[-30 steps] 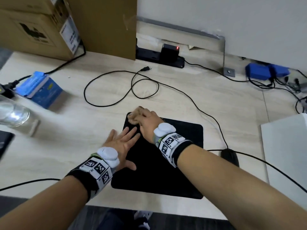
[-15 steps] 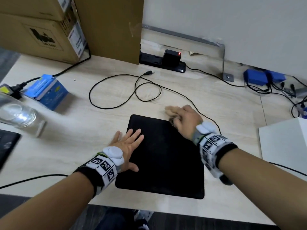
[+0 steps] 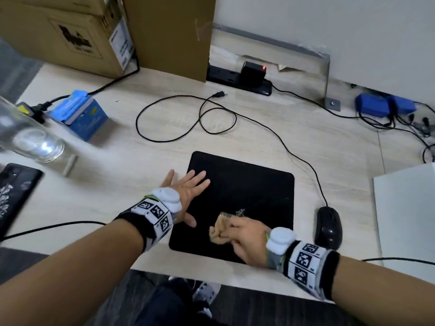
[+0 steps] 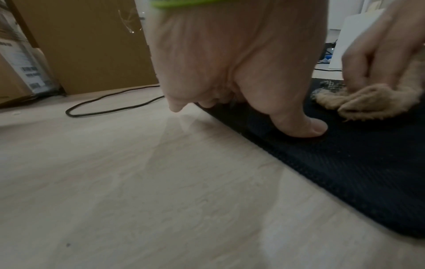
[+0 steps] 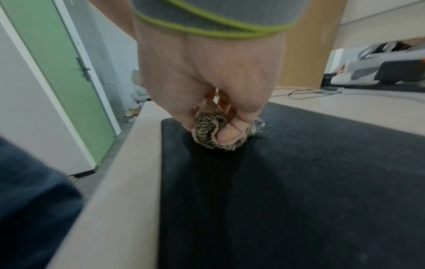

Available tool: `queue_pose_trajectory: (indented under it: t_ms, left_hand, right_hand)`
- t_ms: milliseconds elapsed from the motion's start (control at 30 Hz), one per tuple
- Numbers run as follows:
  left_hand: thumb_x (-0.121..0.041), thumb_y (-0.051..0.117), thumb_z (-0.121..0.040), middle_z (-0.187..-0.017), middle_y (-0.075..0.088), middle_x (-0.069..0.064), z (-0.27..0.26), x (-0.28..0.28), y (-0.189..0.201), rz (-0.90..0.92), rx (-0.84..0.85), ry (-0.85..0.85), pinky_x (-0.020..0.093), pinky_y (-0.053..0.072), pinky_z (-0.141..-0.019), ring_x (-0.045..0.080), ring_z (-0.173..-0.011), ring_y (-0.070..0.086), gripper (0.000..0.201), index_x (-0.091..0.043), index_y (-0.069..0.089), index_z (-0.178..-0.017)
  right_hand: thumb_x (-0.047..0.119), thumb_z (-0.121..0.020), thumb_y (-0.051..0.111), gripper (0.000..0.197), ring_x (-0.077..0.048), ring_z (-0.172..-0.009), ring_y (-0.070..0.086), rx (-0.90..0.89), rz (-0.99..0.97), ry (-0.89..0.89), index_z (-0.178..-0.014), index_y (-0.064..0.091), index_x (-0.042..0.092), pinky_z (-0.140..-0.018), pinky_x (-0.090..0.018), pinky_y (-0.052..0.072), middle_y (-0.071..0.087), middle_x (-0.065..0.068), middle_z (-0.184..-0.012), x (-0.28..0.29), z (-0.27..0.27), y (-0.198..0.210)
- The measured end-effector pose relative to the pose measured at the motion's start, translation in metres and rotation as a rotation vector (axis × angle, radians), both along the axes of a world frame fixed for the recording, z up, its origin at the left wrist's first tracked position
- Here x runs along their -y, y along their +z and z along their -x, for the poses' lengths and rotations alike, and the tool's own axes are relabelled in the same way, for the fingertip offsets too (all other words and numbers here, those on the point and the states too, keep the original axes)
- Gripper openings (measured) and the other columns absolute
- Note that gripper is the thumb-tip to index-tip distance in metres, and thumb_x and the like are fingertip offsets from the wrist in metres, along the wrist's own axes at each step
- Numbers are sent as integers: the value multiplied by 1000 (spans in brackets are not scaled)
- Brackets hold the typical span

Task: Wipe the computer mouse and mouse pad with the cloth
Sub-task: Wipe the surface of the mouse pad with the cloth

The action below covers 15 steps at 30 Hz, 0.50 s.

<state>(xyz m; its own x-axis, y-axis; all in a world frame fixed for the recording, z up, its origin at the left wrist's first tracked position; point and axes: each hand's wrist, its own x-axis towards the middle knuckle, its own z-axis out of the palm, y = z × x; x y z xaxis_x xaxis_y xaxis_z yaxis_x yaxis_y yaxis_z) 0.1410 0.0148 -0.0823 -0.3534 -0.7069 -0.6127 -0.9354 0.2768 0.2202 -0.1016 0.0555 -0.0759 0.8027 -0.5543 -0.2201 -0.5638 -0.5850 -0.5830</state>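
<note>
In the head view we are pressing our left hand flat, fingers spread and straight, on the left edge of the black mouse pad at the centre of the frame, half on the pad and half on the table. Our right hand is working low in the pad's near half, its fingers curled tight round the bunched tan cloth, which is touching the pad. The mouse is lying off the pad, just beside its right edge in the lower right of the frame, long axis running away from us, cord trailing up and left. We judge the right hand nearer to it: the mouse lies to the right of the cloth, across the pad's right edge.

In the left wrist view we are seeing the left hand from behind, thumb pressing on the pad at right, while the other hand is gripping the cloth in the upper right.

In the right wrist view our right hand is clenching the cloth against the pad, near its corner at the table's near edge. The mouse is not showing here.
</note>
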Motion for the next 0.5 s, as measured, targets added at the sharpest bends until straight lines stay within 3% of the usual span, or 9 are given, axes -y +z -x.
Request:
queue_pose_trajectory:
  t_ms: [33, 100, 167, 233, 367, 500]
  left_hand:
    - [-54, 70, -74, -156, -24, -14, 0, -1, 4, 7, 0, -11, 49, -15, -116, 9, -144, -21, 113, -35, -12, -150]
    - [-53, 70, -76, -157, -24, -11, -8, 3, 11, 32, -13, -22, 46, -16, -116, 9, -144, -20, 112, -31, -11, -151]
    - [-55, 69, -76, -157, -25, -9, -24, 6, 14, 48, 18, -41, 43, -16, -116, 9, -144, -20, 114, -28, -13, -151]
    - [-61, 65, -75, -156, -26, -10, -37, 4, 15, 24, 112, -94, 43, -15, -116, 11, -144, -19, 115, -26, -15, -150]
    - [-64, 65, -73, -155, -27, -14, -36, -7, 9, -3, 134, -37, 46, -13, -117, 12, -144, -20, 118, -29, -19, -149]
    - [-63, 67, -72, -155, -24, -17, -33, -10, 7, 26, 156, 0, 53, -12, -115, 15, -144, -22, 117, -32, -15, -149]
  right_hand:
    - [8, -76, 50, 37, -14, -86, 59, 35, 29, -37, -103, 69, 25, -83, -24, 51, 63, 4, -101, 10, -3, 8]
    - [14, -79, 53, 33, -15, -82, 61, 66, 100, -226, -103, 69, 29, -78, -26, 53, 62, 5, -97, 42, -16, 21]
    - [20, -82, 55, 35, -22, -84, 62, 47, 166, -451, -114, 64, 31, -77, -28, 50, 58, 0, -100, 81, -30, 25]
    - [21, -86, 53, 44, -25, -91, 61, -30, 176, -543, -128, 54, 34, -81, -23, 44, 53, -2, -110, 109, -43, 17]
    - [13, -84, 48, 51, -23, -117, 53, -67, 133, -509, -133, 49, 29, -104, -24, 37, 44, -2, -136, 107, -76, -17]
    - [2, -79, 49, 52, -32, -106, 56, 35, 157, -269, -128, 55, 16, -89, -30, 48, 49, -9, -125, 30, -98, -39]
